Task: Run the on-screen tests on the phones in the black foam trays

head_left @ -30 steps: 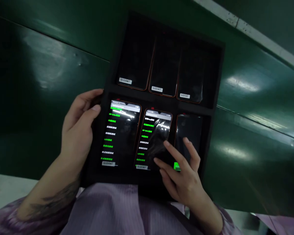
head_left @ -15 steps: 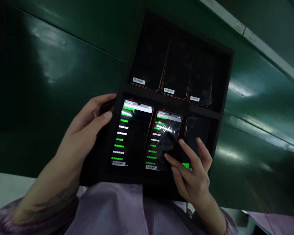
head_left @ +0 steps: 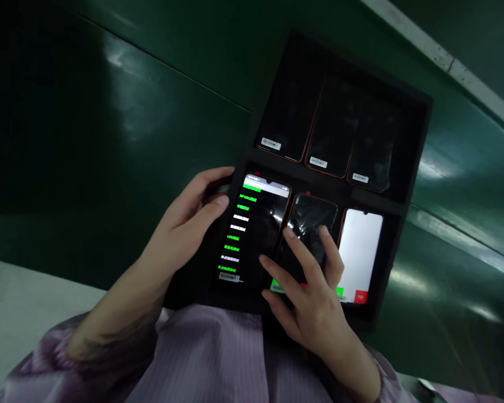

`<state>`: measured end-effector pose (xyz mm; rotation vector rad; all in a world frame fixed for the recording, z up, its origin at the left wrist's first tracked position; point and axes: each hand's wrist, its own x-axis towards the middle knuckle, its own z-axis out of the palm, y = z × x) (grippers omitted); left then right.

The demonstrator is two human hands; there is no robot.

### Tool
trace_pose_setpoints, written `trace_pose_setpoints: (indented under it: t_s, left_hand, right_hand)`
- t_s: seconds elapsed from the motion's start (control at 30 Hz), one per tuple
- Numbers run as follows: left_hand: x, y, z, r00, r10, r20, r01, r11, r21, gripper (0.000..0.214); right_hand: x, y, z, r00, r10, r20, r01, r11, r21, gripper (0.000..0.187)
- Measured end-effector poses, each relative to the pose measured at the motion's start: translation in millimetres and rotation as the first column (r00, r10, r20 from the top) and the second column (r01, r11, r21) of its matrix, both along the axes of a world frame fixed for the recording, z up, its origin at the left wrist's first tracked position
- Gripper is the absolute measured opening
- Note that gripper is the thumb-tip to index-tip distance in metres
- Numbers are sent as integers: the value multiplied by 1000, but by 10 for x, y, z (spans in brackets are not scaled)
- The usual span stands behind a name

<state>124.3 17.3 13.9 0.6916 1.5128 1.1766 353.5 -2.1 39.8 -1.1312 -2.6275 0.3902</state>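
A black tray holds several smartphones in two rows. My left hand grips its left wall, thumb on the near side and fingers around the edge. My right hand is open, fingers spread over the middle front phone, whose dark screen has a green patch at the bottom. Whether the fingertips touch the glass I cannot tell. On the left front phone a list of green and white text is lit. The right front phone glows white, with green and red boxes at its lower end.
Dark-screened phones with white barcode labels, such as the back left phone, lie in the far row. The tray is above a glossy green surface, crossed by a pale strip at the upper right.
The view has shifted, so the tray appears further right. My right hand has moved left across the phones. The middle phone's list has given way to a dark screen; the right phone has turned white.
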Motion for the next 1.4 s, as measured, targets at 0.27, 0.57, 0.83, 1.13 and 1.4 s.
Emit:
trace_pose_setpoints:
  t_s: [0.27, 0.57, 0.83, 1.13, 1.4]
  left_hand:
    - [-1, -8, 62, 997, -13, -78, 5, 995, -99, 39]
    - [67, 44, -130, 999, -12, -52, 19, 991, 132, 45]
    - [-88, -464, -193, 989, -88, -119, 86, 996, -21, 97]
    - [-439, -232, -212, 773, -297, -561, 363, 932, 6, 58]
    - [116, 1013, 40, 347, -351, -870, 370, 903, -216, 92]
  right_hand:
    - [-20, 20, -9, 999, 17, 41, -17, 1000, -21, 32]
    - [1223, 514, -206, 705, -587, -398, 586, 798, -138, 55]
    - [1105, -49, -601, 669, -615, -417, 503, 788, -355, 56]
    - [873, 4, -253, 782, -569, -252, 602, 795, 72, 39]
    - [600, 901, -494, 813, -571, -113, 581, 789, 199, 57]
